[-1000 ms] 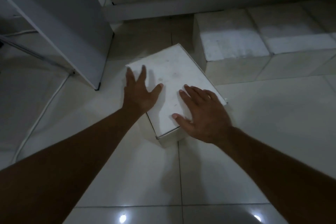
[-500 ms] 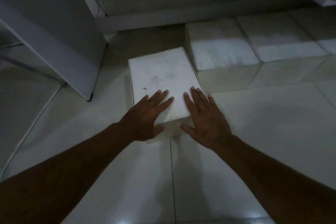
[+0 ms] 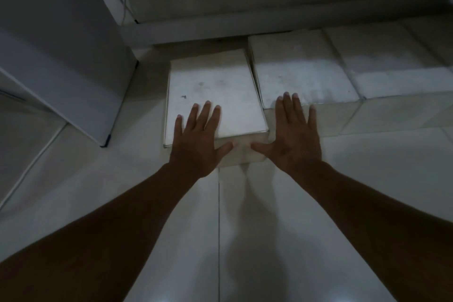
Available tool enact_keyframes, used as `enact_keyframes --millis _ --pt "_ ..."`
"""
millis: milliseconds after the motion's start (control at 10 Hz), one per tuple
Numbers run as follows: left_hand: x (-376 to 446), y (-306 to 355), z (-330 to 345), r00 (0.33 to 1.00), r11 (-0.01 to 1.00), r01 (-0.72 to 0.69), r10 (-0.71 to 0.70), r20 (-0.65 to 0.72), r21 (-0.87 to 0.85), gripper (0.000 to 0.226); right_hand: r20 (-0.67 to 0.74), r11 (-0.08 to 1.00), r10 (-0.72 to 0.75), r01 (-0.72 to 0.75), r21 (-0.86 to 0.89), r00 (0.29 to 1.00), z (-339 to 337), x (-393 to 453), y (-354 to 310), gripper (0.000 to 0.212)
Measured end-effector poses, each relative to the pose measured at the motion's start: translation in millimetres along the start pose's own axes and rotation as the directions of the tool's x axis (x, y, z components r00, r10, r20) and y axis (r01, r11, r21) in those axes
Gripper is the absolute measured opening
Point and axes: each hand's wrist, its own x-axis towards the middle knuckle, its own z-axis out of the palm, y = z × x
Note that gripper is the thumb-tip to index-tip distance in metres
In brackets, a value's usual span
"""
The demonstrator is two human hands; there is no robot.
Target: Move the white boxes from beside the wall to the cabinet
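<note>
A white box (image 3: 213,86) lies flat on the tiled floor, its long side lined up against a neighbouring white box (image 3: 301,76) on the right. More white boxes (image 3: 382,56) continue that row along the wall. My left hand (image 3: 198,140) is spread flat over the near left corner of the first box, fingers straight. My right hand (image 3: 291,135) is spread flat just past the box's near right corner, fingers over the seam and the neighbouring box's front. Neither hand holds anything.
A white cabinet panel (image 3: 63,56) stands at the left, its lower corner close to the box. A thin cable (image 3: 29,169) runs over the floor at far left. A grey ledge (image 3: 245,29) runs along the wall behind the boxes. Glossy floor tiles (image 3: 245,228) lie between my forearms.
The box has turned from a diagonal to square against the row of boxes. Both hands have slid back to its near edge and spread apart.
</note>
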Motion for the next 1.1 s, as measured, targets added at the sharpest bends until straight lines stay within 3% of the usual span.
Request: enact_keyframes --millis 200,400,600,900,1000,1100 --pt "32.1 -10.7 6.1 0.999 1.0 0.014 -0.014 -0.031 0.013 0.089 -0.017 0.997 -0.003 0.002 -0.08 1.0 8.3 38.9 2.0 0.122" --pt "49.6 -19.7 7.3 1.0 1.0 0.009 -0.009 -0.02 0.005 0.089 -0.093 0.998 0.025 -0.03 -0.054 0.995 16.5 44.3 -1.4 0.116" --pt "54.6 -26.1 6.2 0.998 0.999 -0.045 0.046 -0.047 0.022 0.089 -0.081 0.998 0.033 -0.038 -0.058 0.996 14.5 43.3 -5.3 0.114" --pt "59.1 -26.5 -2.6 0.996 0.998 -0.067 0.066 0.067 0.003 0.086 -0.042 0.997 0.022 -0.025 -0.071 0.999 9.6 42.5 -5.9 0.109" --pt "60.4 -13.3 -15.7 0.979 1.0 -0.019 0.016 0.205 0.013 0.086 0.031 1.0 0.001 -0.001 0.007 1.0 -2.9 36.7 -5.5 0.1" --pt "51.8 9.5 -42.2 0.985 0.999 -0.01 0.017 0.172 -0.04 0.08 0.004 0.996 -0.015 0.014 0.082 1.0 -29.6 20.6 -14.7 0.087"
